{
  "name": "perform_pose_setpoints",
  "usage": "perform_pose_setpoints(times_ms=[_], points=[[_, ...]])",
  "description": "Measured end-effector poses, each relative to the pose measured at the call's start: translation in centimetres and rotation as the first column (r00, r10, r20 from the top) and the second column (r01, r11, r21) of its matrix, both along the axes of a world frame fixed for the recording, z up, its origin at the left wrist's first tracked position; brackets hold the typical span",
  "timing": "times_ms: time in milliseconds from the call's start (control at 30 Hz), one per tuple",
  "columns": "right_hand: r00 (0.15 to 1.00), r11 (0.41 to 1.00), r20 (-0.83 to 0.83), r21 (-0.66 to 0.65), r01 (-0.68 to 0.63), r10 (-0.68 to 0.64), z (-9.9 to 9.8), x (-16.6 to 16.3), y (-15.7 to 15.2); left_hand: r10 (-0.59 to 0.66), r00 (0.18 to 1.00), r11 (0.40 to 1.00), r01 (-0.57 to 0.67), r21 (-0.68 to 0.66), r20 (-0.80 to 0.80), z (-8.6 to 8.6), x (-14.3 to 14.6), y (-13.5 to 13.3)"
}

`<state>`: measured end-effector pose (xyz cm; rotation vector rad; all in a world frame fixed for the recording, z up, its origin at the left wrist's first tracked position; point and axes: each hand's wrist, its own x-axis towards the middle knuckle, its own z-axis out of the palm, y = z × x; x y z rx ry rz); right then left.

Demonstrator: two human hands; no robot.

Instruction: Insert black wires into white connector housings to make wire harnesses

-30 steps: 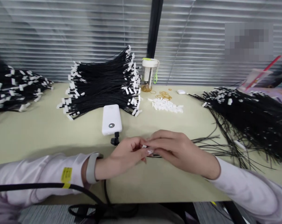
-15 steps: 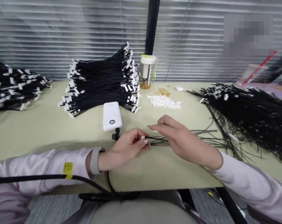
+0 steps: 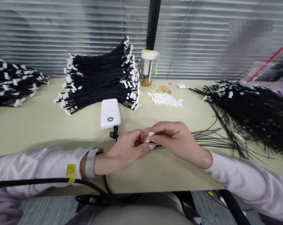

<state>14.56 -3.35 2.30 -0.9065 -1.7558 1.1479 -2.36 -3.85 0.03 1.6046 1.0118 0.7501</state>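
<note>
My left hand (image 3: 127, 148) and my right hand (image 3: 176, 139) meet at the middle of the table's near side. Both are closed in a pinch around a small white cap (image 3: 150, 136) at the end of thin black cords (image 3: 202, 139). The cords trail off to the right over the beige table (image 3: 38, 125). A grey band sits on my left wrist. A loose heap of white caps (image 3: 166, 99) lies beyond my hands.
A white power bank (image 3: 110, 113) with a plugged cable lies just left of my hands. Bundles of capped black cords (image 3: 99, 81) are stacked behind it, at far left (image 3: 12, 82) and at right (image 3: 251, 112). A clear jar (image 3: 148, 68) and rubber bands (image 3: 163, 90) stand near the blinds.
My right hand, which had lifted off and opened over the cords, has come back to my left hand and closed on the white cap.
</note>
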Motion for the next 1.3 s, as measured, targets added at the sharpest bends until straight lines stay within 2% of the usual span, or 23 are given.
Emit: perform_pose_setpoints(times_ms=[167,367,533,667,733,867,1067,1233,1300], points=[[1.0,0.999,-0.016,0.027,0.022,-0.021,-0.4,-0.3,0.0,0.011,0.998,0.998,-0.007,-0.057,0.065,0.1,0.2,0.0],[0.998,0.993,0.039,0.108,0.05,-0.054,-0.7,-0.6,-0.2,-0.02,0.998,0.999,0.023,-0.034,0.065,0.2,0.0,-0.1],[0.994,0.995,0.058,-0.001,0.096,-0.096,-0.4,-0.4,-0.3,-0.012,0.997,0.999,0.015,-0.033,0.075,0.3,-0.2,-0.2],[0.977,0.998,0.209,-0.046,-0.038,0.047,0.0,0.3,0.3,0.04,0.985,0.993,-0.02,-0.121,0.17,0.5,-0.2,0.1],[0.943,0.995,0.319,-0.053,-0.086,0.098,0.1,0.7,0.5,0.054,0.987,0.99,-0.033,-0.137,0.153,0.5,-0.3,0.3],[0.884,0.992,0.452,-0.025,-0.123,0.121,0.0,0.9,0.4,0.077,0.991,0.99,-0.062,-0.129,0.109,0.6,-0.3,0.4],[0.856,0.979,0.475,-0.092,-0.183,0.205,0.2,0.8,-0.1,0.057,0.996,0.992,-0.048,-0.12,0.074,0.6,-0.3,0.4],[0.863,0.97,0.446,-0.159,-0.185,0.238,0.3,0.8,0.0,-0.002,0.993,0.987,0.022,-0.16,0.122,0.5,-0.5,0.6],[0.853,0.969,0.461,-0.145,-0.199,0.244,0.4,0.9,0.1,-0.022,0.99,0.983,0.047,-0.175,0.139,0.4,-0.6,0.7]])
